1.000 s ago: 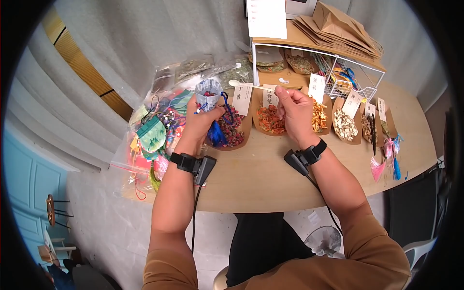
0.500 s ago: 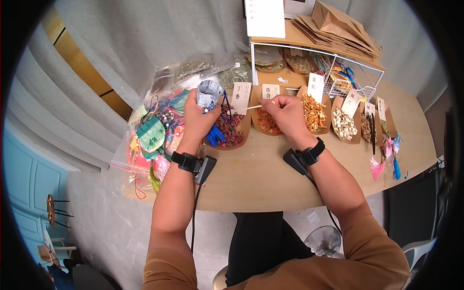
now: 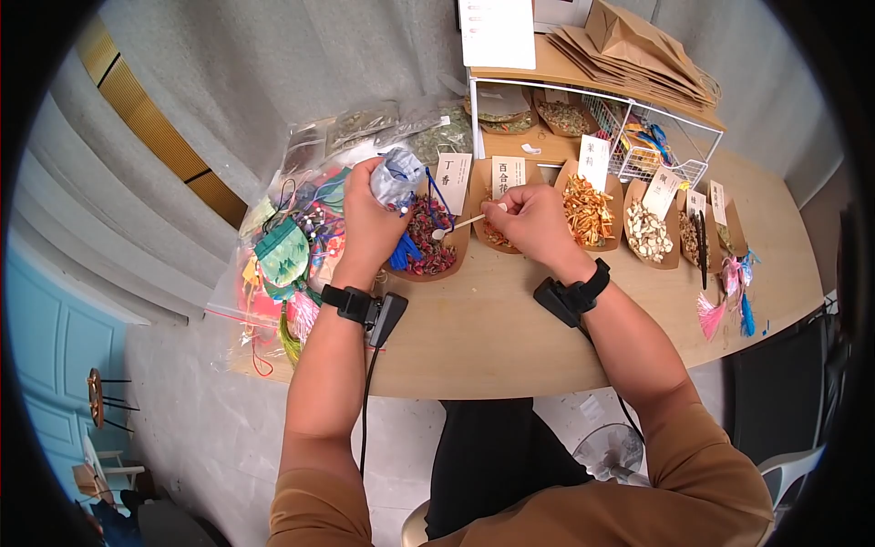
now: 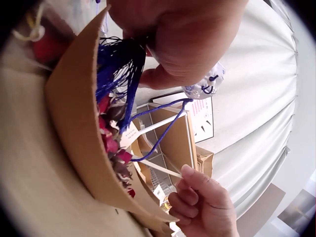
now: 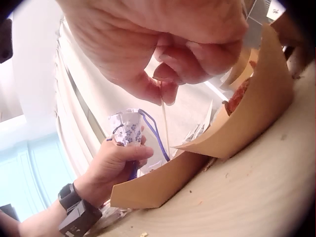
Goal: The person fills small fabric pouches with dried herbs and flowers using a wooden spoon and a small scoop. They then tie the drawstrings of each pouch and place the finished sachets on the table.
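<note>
My left hand (image 3: pixel 366 228) grips a small white drawstring pouch (image 3: pixel 397 179) with a blue flower print, seen upright in the right wrist view. Its blue cord loops to the right, and a blue tassel (image 4: pixel 121 69) hangs over the dried rosebuds (image 3: pixel 430 244). They lie in a brown paper tray (image 4: pixel 74 113) below this hand. Thumb and fingers of my right hand (image 3: pixel 540 228) pinch the thin pale handle of a small spoon (image 3: pixel 471 220). The spoon slants down leftward, its bowl over the rosebuds, right of the pouch.
To the right stand more paper trays with labels: orange petals (image 3: pixel 589 211), white slices (image 3: pixel 649 235) and a tray with black tweezers (image 3: pixel 702 255). Colourful pouches in plastic (image 3: pixel 287 255) lie at left. Behind stands a shelf (image 3: pixel 583 80) with paper bags (image 3: pixel 638 55) on top.
My right hand has come left and the spoon has swung down from beside the pouch mouth to the rosebuds. The pouch has tipped, so the petals in its mouth no longer show.
</note>
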A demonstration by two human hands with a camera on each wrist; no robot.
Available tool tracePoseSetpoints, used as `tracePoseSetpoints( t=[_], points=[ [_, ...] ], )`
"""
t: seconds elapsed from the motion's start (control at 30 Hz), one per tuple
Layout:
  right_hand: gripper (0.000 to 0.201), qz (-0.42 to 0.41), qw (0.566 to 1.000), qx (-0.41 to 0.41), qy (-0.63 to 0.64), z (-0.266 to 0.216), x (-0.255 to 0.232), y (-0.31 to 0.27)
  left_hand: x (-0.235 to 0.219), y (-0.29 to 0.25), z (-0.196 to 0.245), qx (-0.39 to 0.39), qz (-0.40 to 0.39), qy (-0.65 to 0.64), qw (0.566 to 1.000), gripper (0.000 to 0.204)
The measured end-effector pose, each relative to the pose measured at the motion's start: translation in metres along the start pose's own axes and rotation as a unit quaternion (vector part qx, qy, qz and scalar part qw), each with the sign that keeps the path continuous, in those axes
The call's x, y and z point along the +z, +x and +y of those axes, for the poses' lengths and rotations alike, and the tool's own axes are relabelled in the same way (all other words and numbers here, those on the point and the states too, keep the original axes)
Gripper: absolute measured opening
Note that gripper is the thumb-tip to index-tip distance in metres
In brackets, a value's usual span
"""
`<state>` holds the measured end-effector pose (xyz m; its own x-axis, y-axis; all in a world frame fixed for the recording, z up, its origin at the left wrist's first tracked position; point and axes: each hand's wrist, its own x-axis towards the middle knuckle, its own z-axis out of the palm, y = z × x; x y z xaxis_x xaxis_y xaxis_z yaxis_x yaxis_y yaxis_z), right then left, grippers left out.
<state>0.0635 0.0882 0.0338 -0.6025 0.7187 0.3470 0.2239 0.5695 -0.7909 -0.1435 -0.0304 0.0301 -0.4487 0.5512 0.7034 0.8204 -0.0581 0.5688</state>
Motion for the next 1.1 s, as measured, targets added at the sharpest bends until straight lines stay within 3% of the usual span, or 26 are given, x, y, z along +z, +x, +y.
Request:
tracePoseSetpoints(
  t=[0.1,0.33,0.43,0.53,0.63,0.87,1.1],
  points=[
    [0.026,-0.003,1.0,-0.003,0.0,-0.001,0.0,-0.001,-0.003,0.0,0.01,0.004,0.013,0.068,0.998,0.054],
    [0.028,0.013,0.999,0.003,0.05,-0.005,0.0,-0.001,-0.003,-0.001,0.008,-0.01,-0.001,0.066,0.998,0.054],
    [0.028,0.061,0.99,-0.056,0.111,-0.002,0.0,0.0,0.001,-0.001,-0.001,-0.017,-0.001,0.043,0.999,0.055],
    [0.025,0.057,0.973,-0.073,0.212,-0.004,-0.001,-0.003,0.002,-0.002,-0.003,-0.06,-0.026,-0.009,0.998,0.055],
    [0.021,0.062,0.964,-0.111,0.233,-0.014,-0.006,-0.008,0.002,-0.002,0.0,-0.065,-0.038,-0.027,0.997,0.053],
    [0.004,0.036,0.965,-0.199,0.165,-0.02,-0.008,-0.009,0.003,-0.002,-0.001,-0.068,-0.034,-0.021,0.997,0.051],
    [0.011,0.032,0.955,-0.277,0.101,-0.028,-0.006,-0.012,0.006,-0.003,-0.004,-0.046,-0.025,-0.011,0.999,0.051]
  ],
)
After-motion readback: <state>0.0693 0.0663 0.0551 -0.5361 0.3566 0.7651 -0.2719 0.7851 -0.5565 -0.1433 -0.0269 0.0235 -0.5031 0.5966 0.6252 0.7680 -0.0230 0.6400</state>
